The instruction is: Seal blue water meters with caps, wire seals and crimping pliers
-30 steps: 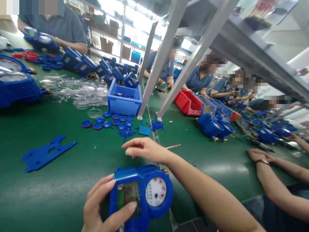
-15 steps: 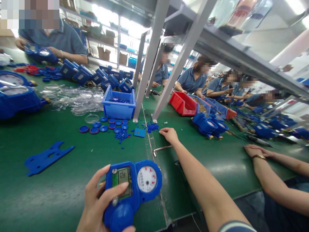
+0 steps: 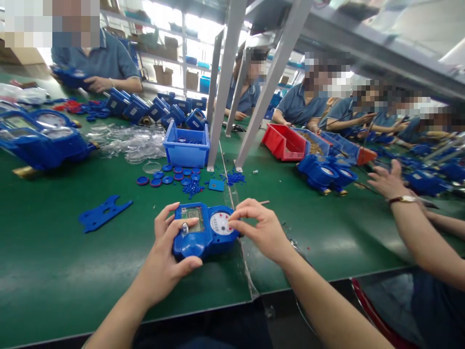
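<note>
On my screen the meter [image 3: 210, 237] is over the green table [image 3: 90, 276], gripped by my left hand [image 3: 165, 252]. My right hand [image 3: 265, 235] has thumb and forefinger close together at the dial [image 3: 219, 223]; if they pinch something, I cannot tell. Further away, the blue bin [image 3: 187, 154] contains small blue parts [image 3: 192, 142]; beside the red bin [image 3: 279, 148], another bin [image 3: 326, 146] contains brownish pieces [image 3: 313, 143]

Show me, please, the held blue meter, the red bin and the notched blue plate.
Held blue meter [image 3: 207, 229]: head view, on the housing between display and dial.
Red bin [image 3: 274, 146]: head view, on its wall.
Notched blue plate [image 3: 96, 218]: head view, on its flat face.
</note>
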`<state>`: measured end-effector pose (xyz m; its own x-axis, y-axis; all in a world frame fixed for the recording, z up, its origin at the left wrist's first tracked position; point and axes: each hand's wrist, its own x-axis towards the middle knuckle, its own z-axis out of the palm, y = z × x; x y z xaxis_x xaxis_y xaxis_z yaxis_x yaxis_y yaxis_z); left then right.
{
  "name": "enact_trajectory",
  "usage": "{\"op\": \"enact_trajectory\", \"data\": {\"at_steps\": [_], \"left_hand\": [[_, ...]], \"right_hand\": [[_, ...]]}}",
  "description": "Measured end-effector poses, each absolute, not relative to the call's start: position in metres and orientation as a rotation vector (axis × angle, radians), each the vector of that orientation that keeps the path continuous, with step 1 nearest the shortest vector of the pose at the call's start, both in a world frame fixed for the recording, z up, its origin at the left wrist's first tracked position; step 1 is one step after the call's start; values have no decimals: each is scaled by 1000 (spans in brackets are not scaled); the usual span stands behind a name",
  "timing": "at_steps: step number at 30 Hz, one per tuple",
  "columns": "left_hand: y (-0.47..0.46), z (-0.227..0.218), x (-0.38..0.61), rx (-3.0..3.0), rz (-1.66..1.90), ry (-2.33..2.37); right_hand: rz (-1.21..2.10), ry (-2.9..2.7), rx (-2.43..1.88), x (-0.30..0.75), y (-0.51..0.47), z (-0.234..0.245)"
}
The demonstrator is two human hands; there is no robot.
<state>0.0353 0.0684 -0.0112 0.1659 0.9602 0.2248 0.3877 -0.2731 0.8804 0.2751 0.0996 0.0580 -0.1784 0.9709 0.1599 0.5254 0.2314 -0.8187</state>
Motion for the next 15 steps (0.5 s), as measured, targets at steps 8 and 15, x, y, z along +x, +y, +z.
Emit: {"op": "enact_trajectory", "data": {"at_steps": [8,15], "left_hand": [[67,-9,38,1770,1112,1287],[67,-9,39,1797,1127,1297]], "right_hand": [[696,-2038,-1260,262,78,48],[484,-2108,-1182,261,79,43]]}}
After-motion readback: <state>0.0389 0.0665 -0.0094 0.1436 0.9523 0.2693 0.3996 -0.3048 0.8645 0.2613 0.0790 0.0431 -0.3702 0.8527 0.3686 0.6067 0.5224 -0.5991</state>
